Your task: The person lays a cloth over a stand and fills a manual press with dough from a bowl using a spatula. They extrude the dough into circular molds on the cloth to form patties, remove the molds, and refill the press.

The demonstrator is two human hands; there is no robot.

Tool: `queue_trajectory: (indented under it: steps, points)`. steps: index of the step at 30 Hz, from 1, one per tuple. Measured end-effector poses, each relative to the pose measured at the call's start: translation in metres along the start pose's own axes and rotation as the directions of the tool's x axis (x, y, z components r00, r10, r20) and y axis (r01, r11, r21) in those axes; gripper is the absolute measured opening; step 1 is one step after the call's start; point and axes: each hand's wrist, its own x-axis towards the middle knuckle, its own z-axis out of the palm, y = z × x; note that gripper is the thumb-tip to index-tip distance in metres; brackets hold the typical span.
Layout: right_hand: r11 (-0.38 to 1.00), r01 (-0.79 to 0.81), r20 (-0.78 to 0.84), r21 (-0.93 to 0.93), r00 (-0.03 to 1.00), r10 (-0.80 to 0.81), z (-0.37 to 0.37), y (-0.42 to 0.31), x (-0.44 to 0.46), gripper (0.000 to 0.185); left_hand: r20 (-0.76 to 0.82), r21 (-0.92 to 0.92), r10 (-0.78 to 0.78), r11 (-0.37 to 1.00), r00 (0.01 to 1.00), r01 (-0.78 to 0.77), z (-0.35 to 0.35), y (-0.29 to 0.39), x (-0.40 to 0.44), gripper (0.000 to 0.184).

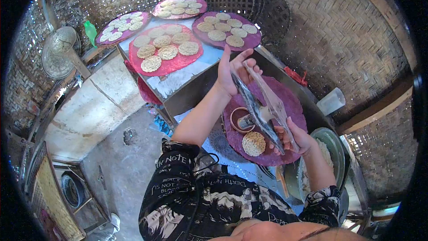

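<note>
My left hand grips the upper ends of two long, thin pieces that look like plastic sheeting, one dark and one clear. My right hand holds their lower ends. A small pale lump shows between the pieces; I cannot make out what it is. Beneath them lies a round purple mat. On it are a ring-shaped mould, a small cylinder partly inside the ring, and a pale, bumpy disc near my right hand.
Several trays of pale discs stand on the table, including a pink-lined tray and a purple one. A green basin with pale grains is at right. A plastic cup and red cloth sit along the ledge.
</note>
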Motion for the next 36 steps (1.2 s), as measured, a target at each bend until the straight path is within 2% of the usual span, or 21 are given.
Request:
queue_trajectory:
  steps: [3,6,9,12,15,18,21,24,30,36]
  points:
    - [0.994,-0.077,-0.120,-0.074,0.990,0.068,-0.009,-0.006,0.000,0.073,-0.057,-0.014,0.051,0.999,0.997,-0.052,-0.026,-0.011,0.000,0.058]
    - [0.973,-0.134,-0.184,-0.186,0.978,0.100,-0.015,-0.012,-0.002,0.070,-0.109,-0.006,0.092,0.996,0.990,-0.093,-0.034,-0.018,-0.005,0.054]
    - [0.968,-0.148,-0.224,-0.202,0.969,0.101,-0.005,-0.010,0.001,0.069,-0.167,0.026,0.122,0.993,0.978,-0.119,-0.036,-0.017,-0.012,0.052]
    - [0.960,-0.122,-0.201,-0.250,0.977,0.072,0.000,-0.006,0.015,0.068,-0.253,0.087,0.153,0.987,0.955,-0.135,-0.034,-0.005,-0.020,0.051]
    - [0.945,-0.114,-0.247,-0.306,0.968,0.036,0.000,-0.005,0.031,0.065,-0.236,0.113,0.153,0.985,0.960,-0.130,-0.034,0.011,-0.018,0.051]
    - [0.926,-0.066,-0.336,-0.371,0.940,-0.067,0.017,-0.016,0.037,0.058,-0.239,0.144,0.175,0.979,0.955,-0.143,-0.034,0.021,-0.010,0.052]
    - [0.881,-0.100,-0.463,-0.462,0.875,-0.143,0.024,-0.025,0.038,0.053,-0.232,0.144,0.188,0.977,0.954,-0.158,-0.040,0.023,-0.003,0.052]
    - [0.848,-0.110,-0.500,-0.519,0.843,-0.197,0.017,-0.025,0.033,0.051,-0.227,0.095,0.182,0.982,0.957,-0.164,-0.047,0.015,0.004,0.052]
    - [0.838,-0.216,-0.566,-0.501,0.814,-0.129,0.019,-0.024,0.009,0.049,-0.320,0.030,0.148,0.989,0.936,-0.146,-0.052,-0.014,0.001,0.054]
    - [0.867,-0.209,-0.539,-0.452,0.838,-0.079,0.037,-0.011,0.004,0.046,-0.408,0.024,0.114,0.993,0.906,-0.115,-0.039,-0.015,-0.020,0.053]
